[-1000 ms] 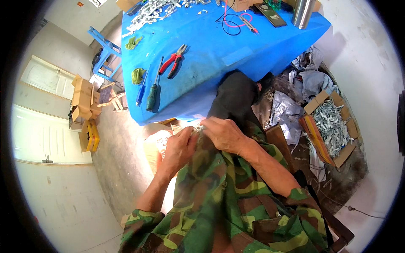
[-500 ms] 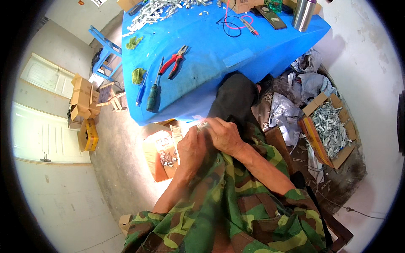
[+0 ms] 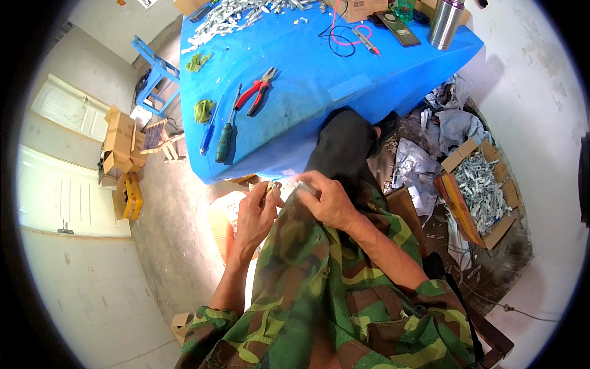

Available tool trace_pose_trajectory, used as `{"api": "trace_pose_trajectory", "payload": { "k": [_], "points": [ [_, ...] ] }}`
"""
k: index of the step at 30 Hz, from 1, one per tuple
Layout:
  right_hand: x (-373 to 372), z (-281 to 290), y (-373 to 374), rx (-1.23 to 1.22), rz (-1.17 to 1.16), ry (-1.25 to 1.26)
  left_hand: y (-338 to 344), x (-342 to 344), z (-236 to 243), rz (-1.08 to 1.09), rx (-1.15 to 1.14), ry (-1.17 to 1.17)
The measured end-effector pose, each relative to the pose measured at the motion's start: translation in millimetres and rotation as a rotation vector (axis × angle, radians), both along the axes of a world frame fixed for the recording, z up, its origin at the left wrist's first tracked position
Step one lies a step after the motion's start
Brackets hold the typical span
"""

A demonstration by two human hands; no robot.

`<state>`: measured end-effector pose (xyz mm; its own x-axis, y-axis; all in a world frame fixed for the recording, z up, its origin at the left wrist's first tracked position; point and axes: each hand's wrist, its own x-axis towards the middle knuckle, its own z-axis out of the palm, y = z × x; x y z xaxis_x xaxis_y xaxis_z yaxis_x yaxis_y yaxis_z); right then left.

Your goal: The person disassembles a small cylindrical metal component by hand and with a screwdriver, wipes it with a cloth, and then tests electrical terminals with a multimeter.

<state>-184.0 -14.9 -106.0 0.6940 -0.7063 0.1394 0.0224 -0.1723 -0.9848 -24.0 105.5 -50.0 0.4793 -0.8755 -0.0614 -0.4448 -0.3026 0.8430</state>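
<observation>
My left hand point(image 3: 256, 212) is closed in a pinch on a small whitish-yellow piece point(image 3: 272, 186), too small to name more closely. A short gap away, my right hand point(image 3: 334, 204) has its fingers curled around a small grey metallic piece point(image 3: 306, 188), its far end hidden by the fingers. Both hands are over my lap, just short of the blue-covered table point(image 3: 295, 123). Partly behind my left hand, an open cardboard box point(image 3: 218, 230) stands on the floor.
On the table lie red-handled pliers point(image 3: 257, 92), a green-handled screwdriver point(image 3: 225, 141), a blue pen-like tool point(image 3: 208, 132), test leads point(image 3: 367, 42) and a pile of small metallic parts point(image 3: 227, 18). A steel flask point(image 3: 445, 24) stands far right. A box of metallic parts point(image 3: 479, 190) sits at right.
My hands were together and have come apart, each now with a small piece in it. The left hand moved leftward and covers more of the floor box.
</observation>
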Motion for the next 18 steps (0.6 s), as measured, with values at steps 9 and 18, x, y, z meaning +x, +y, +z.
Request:
{"api": "trace_pose_trajectory", "payload": {
  "k": [9,18],
  "points": [
    [-1,-2,0,0.036,0.000,0.019,-13,-12,-12,-0.037,-0.211,-0.229],
    [-11,4,-11,0.490,0.259,-0.064,-16,-8,-2,-0.167,-0.141,-0.316]
  ]
}}
